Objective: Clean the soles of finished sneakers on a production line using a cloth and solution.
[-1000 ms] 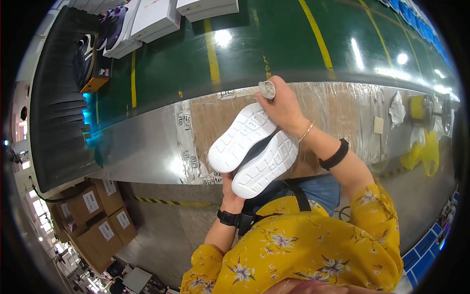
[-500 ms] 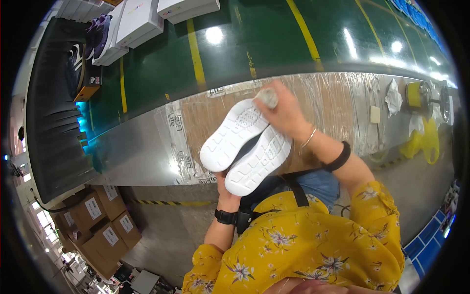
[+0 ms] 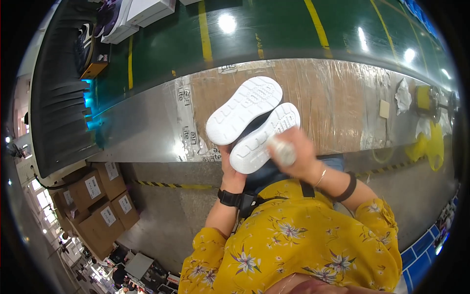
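Two sneakers with white patterned soles turned upward, the farther shoe [image 3: 244, 111] and the nearer shoe [image 3: 262, 142], lie side by side in the air over the bench. From underneath, my left hand [image 3: 232, 169] grips the pair near one end; its fingers are mostly hidden behind the soles. A dark upper shows in the gap between them. My right hand [image 3: 303, 156], blurred by motion, closes on a pale grey wad [image 3: 282, 151], which looks like a crumpled rag. The wad is at the edge of the nearer sole; I cannot tell whether it touches.
Taped brown cardboard [image 3: 338, 103] covers the metal bench [image 3: 132, 132]. Beyond it runs a green conveyor belt [image 3: 274, 29]. White shoeboxes [image 3: 152, 12] and a dark shoe [image 3: 83, 46] sit at far left, cartons [image 3: 98, 196] below. A tape roll [image 3: 426, 100] and yellow bag [image 3: 434, 147] are at right.
My right hand has moved with the wad from the farther sole's far end to the near side of the nearer sole. The shoes have shifted and turned slightly; the whole view has shifted.
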`<state>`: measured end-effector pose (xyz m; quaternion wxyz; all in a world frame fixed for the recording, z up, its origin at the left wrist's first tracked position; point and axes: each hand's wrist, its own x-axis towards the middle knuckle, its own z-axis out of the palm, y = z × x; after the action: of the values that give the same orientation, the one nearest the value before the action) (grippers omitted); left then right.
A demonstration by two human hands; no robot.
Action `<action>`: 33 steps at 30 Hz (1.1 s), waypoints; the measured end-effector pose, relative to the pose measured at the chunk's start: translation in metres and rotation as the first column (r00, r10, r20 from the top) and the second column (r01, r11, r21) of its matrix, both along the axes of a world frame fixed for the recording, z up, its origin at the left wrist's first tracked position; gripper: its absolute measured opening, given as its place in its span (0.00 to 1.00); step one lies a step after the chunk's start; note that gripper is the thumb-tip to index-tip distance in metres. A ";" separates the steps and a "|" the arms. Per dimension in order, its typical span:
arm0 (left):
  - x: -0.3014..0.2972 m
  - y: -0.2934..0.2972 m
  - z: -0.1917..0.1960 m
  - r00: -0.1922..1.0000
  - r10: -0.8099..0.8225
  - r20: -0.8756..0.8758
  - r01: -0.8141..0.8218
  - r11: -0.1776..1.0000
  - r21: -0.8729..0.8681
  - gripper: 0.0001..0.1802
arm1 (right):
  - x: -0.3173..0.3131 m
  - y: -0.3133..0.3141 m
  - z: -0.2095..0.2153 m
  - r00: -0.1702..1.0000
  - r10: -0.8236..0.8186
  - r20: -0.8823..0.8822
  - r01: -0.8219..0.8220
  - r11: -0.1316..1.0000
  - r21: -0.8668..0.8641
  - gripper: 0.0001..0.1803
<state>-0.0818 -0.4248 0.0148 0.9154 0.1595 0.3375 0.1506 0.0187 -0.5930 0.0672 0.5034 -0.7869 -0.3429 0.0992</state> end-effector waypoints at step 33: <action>-0.006 0.010 -0.003 0.998 -0.045 -0.034 0.046 0.998 0.039 0.37 | 0.085 -0.010 -0.057 0.913 -0.403 -0.057 0.406 0.913 0.044 0.14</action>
<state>-0.0881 -0.4148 0.0118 0.9095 0.1877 0.3459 0.1339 0.1038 -0.6027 0.0098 0.5424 -0.8240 -0.1636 0.0016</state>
